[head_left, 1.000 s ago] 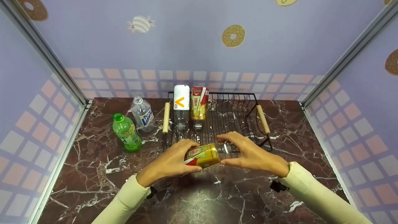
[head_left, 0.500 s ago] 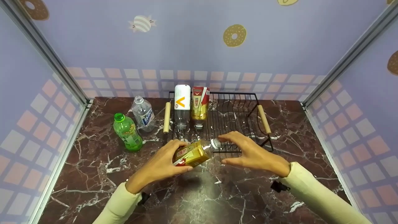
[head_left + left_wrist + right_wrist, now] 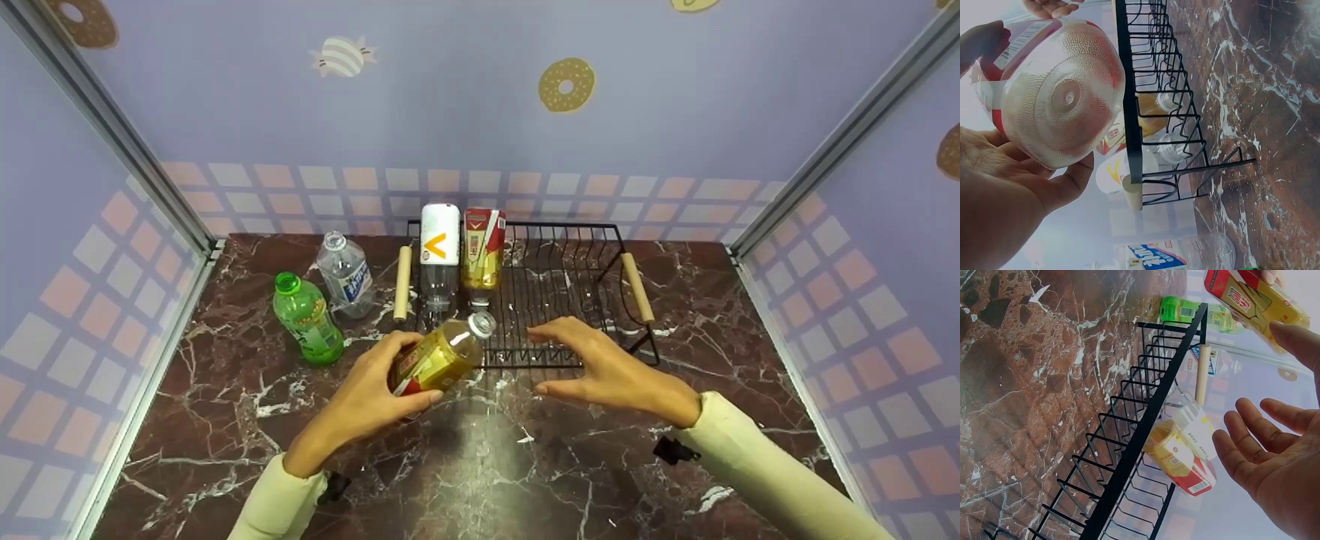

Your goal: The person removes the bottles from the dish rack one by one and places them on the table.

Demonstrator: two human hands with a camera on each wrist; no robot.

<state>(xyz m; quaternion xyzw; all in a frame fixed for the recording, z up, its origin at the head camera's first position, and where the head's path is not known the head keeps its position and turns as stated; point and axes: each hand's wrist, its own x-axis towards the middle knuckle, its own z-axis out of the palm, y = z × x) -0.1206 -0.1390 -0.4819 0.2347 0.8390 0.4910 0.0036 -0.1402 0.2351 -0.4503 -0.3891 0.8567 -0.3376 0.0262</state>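
Observation:
My left hand (image 3: 367, 386) grips a plastic bottle (image 3: 442, 356) with a yellow and red label, tilted with its neck up to the right. The left wrist view looks straight at that bottle's clear base (image 3: 1067, 98), thumb and fingers around its sides. My right hand (image 3: 607, 371) holds nothing; its fingers (image 3: 1247, 433) are spread and a little bent, apart from the bottle. Just behind the hands is a black wire rack (image 3: 555, 292) with wooden handles. Upside down in its left part stand a white-labelled bottle (image 3: 439, 247) and a red and yellow bottle (image 3: 482, 247).
Left of the rack, a green bottle (image 3: 307, 319) and a clear bottle with a blue label (image 3: 346, 277) stand upright on the dark marbled tabletop (image 3: 525, 480). Patterned walls (image 3: 480, 112) close off the back and both sides.
The left hand has drawn the bottle leftward out of the right hand's reach and tipped its neck upward. The right hand has stayed nearly in place.

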